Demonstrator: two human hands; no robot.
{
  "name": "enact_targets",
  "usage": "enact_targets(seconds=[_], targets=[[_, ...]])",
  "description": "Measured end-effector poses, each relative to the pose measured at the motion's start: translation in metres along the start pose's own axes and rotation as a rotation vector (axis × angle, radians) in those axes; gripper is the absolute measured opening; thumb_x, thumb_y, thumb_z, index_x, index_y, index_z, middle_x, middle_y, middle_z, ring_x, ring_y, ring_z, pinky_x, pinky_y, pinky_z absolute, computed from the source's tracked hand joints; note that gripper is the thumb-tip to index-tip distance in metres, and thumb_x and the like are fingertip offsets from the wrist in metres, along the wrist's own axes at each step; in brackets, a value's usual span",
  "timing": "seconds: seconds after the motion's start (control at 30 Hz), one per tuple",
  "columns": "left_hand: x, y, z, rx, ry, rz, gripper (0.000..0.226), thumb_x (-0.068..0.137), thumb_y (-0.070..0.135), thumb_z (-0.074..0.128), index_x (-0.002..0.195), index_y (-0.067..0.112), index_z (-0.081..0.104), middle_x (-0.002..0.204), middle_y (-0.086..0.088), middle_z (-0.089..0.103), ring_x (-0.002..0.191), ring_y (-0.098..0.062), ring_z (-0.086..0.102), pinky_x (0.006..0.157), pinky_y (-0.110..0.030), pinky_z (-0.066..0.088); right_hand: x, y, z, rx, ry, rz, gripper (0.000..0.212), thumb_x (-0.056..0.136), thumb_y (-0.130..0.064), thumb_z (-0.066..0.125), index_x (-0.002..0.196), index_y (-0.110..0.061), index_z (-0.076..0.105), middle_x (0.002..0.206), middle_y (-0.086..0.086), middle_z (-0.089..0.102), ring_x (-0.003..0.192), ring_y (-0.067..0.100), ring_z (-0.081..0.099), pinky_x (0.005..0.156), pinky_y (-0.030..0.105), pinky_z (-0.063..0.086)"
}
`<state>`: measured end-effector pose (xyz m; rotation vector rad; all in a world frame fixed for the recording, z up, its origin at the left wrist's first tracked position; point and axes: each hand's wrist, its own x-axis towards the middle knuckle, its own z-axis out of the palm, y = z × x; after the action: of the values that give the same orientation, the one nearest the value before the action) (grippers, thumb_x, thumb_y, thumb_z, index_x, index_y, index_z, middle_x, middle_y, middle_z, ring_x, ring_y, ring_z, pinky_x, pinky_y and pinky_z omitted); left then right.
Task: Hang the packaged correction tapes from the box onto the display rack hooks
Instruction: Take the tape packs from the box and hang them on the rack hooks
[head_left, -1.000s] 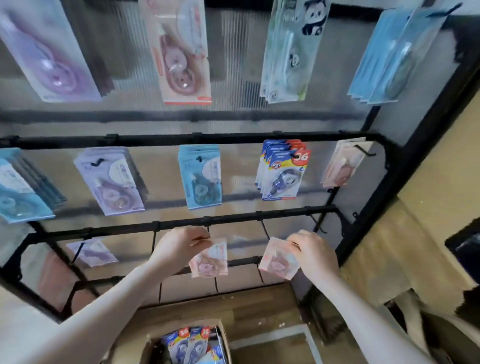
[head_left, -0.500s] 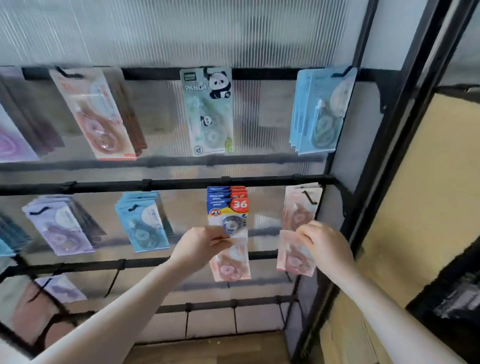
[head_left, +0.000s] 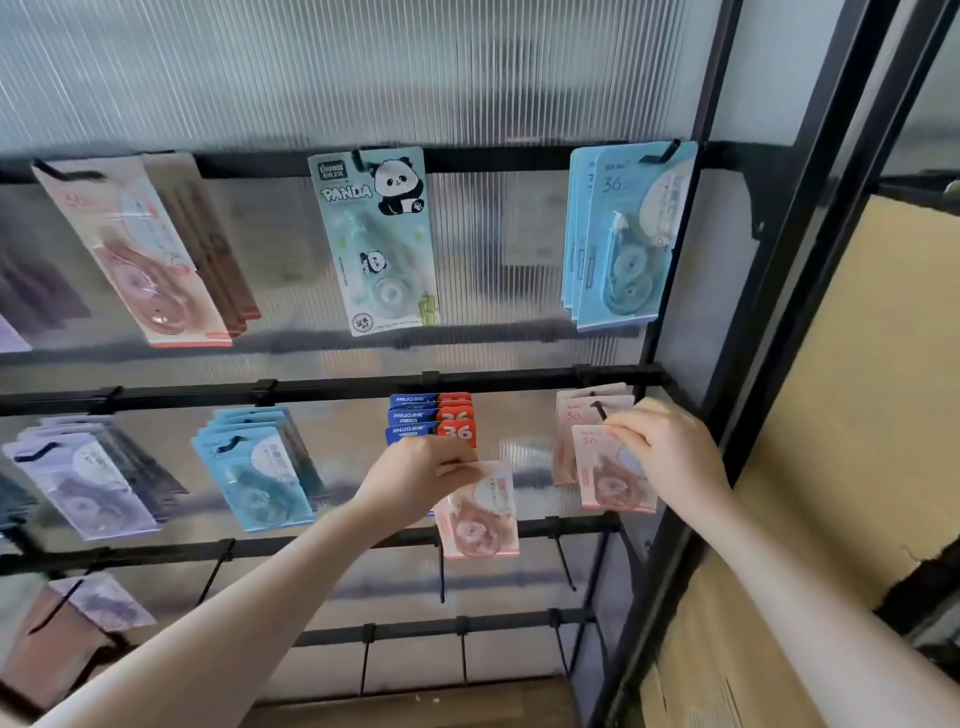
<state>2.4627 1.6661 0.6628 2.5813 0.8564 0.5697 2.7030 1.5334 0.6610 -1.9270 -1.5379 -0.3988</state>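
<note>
My left hand (head_left: 415, 480) pinches the top edge of a pink packaged correction tape (head_left: 480, 512), fingers curled over the card so it hangs down in front of the lower rail (head_left: 322, 543) of the display rack. My right hand (head_left: 670, 454) grips a second pink pack (head_left: 608, 478) by its upper right corner, thumb and fingers closed on the card, and holds it up at the hook (head_left: 598, 409) on the far right of the middle row. That pack overlaps the pink packs already hanging there (head_left: 576, 410) (whether its hole is on the hook I cannot tell, my fingers cover it).

Just behind my left hand hangs a stack of blue-and-red packs marked 36 (head_left: 434, 418). Further left on the same row are a stack of light blue packs (head_left: 257, 475) and a stack of lilac ones (head_left: 85, 483). On the row above hang a long pink pack (head_left: 137, 254), a panda pack (head_left: 379, 239) and a stack of pale blue packs (head_left: 623, 234). Behind everything stands a ribbed translucent panel (head_left: 363, 73), and brown cardboard (head_left: 857, 415) leans beyond the rack's black frame (head_left: 779, 260) on the right.
</note>
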Motion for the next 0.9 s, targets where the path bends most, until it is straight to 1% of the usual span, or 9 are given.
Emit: enact_targets(seconds=[0.07,0.2,0.33,0.47,0.57,0.67,0.7,0.8,0.9], targets=[[0.003,0.000,0.001,0.003,-0.001,0.009,0.016,0.087,0.030,0.063,0.088,0.015,0.068,0.077,0.005,0.063,0.070,-0.014,0.055,0.058,-0.027,0.041,0.003,0.003,0.000,-0.003,-0.037,-0.013,0.010,0.081,-0.006,0.069,0.089,-0.006,0.074,0.084,0.008,0.067,0.078,0.025,0.063,0.067,0.025,0.040],[0.004,0.002,0.003,-0.005,0.008,0.001,0.016,0.088,0.029,0.061,0.089,0.014,0.068,0.079,0.003,0.064,0.071,-0.017,0.056,0.061,-0.032,0.045,0.006,0.008,0.001,0.042,-0.122,-0.011,0.016,0.087,-0.006,0.062,0.100,-0.005,0.072,0.096,0.008,0.067,0.090,0.024,0.062,0.076,0.025,0.040],[0.003,0.003,0.007,0.013,-0.007,0.015,0.016,0.091,0.028,0.058,0.093,0.015,0.067,0.078,0.009,0.059,0.066,-0.003,0.051,0.059,-0.023,0.041,0.010,0.016,-0.003,0.080,-0.179,0.037,0.023,0.091,-0.009,0.056,0.111,-0.006,0.068,0.111,0.008,0.065,0.104,0.023,0.059,0.086,0.025,0.040],[0.002,0.005,0.014,0.035,-0.031,0.038,0.016,0.093,0.030,0.054,0.098,0.019,0.065,0.082,0.015,0.055,0.070,-0.004,0.050,0.056,-0.012,0.033,0.014,0.017,0.001,0.057,-0.235,0.015,0.026,0.090,-0.008,0.057,0.114,-0.009,0.067,0.116,0.008,0.064,0.109,0.023,0.057,0.091,0.029,0.043],[0.006,0.012,0.018,0.038,-0.021,0.059,0.015,0.093,0.027,0.053,0.098,0.019,0.065,0.082,0.015,0.053,0.071,-0.004,0.048,0.055,-0.009,0.030,0.022,0.017,0.005,0.057,-0.229,0.006,0.026,0.089,-0.006,0.058,0.113,-0.011,0.068,0.113,0.008,0.065,0.106,0.023,0.058,0.087,0.026,0.043],[0.010,0.022,0.019,0.015,-0.005,0.096,0.017,0.093,0.023,0.055,0.098,0.013,0.066,0.087,0.010,0.061,0.075,-0.008,0.052,0.057,-0.008,0.034,0.029,0.020,0.010,0.026,-0.211,-0.033,0.030,0.086,-0.005,0.063,0.113,-0.017,0.068,0.110,0.008,0.067,0.103,0.026,0.059,0.087,0.035,0.050],[0.011,0.026,0.019,0.009,-0.001,0.109,0.017,0.093,0.023,0.055,0.098,0.012,0.067,0.089,0.007,0.064,0.078,-0.011,0.055,0.059,-0.010,0.035,0.031,0.019,0.010,0.007,-0.202,-0.027,0.029,0.086,-0.006,0.063,0.113,-0.017,0.068,0.107,0.008,0.067,0.101,0.026,0.059,0.084,0.036,0.050],[0.018,0.037,0.021,-0.004,0.006,0.140,0.017,0.092,0.021,0.056,0.099,0.011,0.068,0.095,0.001,0.069,0.084,-0.016,0.061,0.068,-0.024,0.043,0.033,0.018,0.007,-0.039,-0.122,-0.003,0.022,0.089,-0.011,0.059,0.108,-0.012,0.070,0.099,0.009,0.066,0.095,0.026,0.060,0.077,0.031,0.046],[0.025,0.049,0.027,-0.039,0.026,0.173,0.016,0.089,0.020,0.060,0.097,0.011,0.070,0.095,0.000,0.070,0.084,-0.018,0.062,0.071,-0.029,0.048,0.028,0.019,-0.002,-0.099,-0.019,-0.007,0.020,0.089,-0.009,0.058,0.106,-0.009,0.070,0.096,0.010,0.066,0.092,0.028,0.060,0.074,0.032,0.047]])
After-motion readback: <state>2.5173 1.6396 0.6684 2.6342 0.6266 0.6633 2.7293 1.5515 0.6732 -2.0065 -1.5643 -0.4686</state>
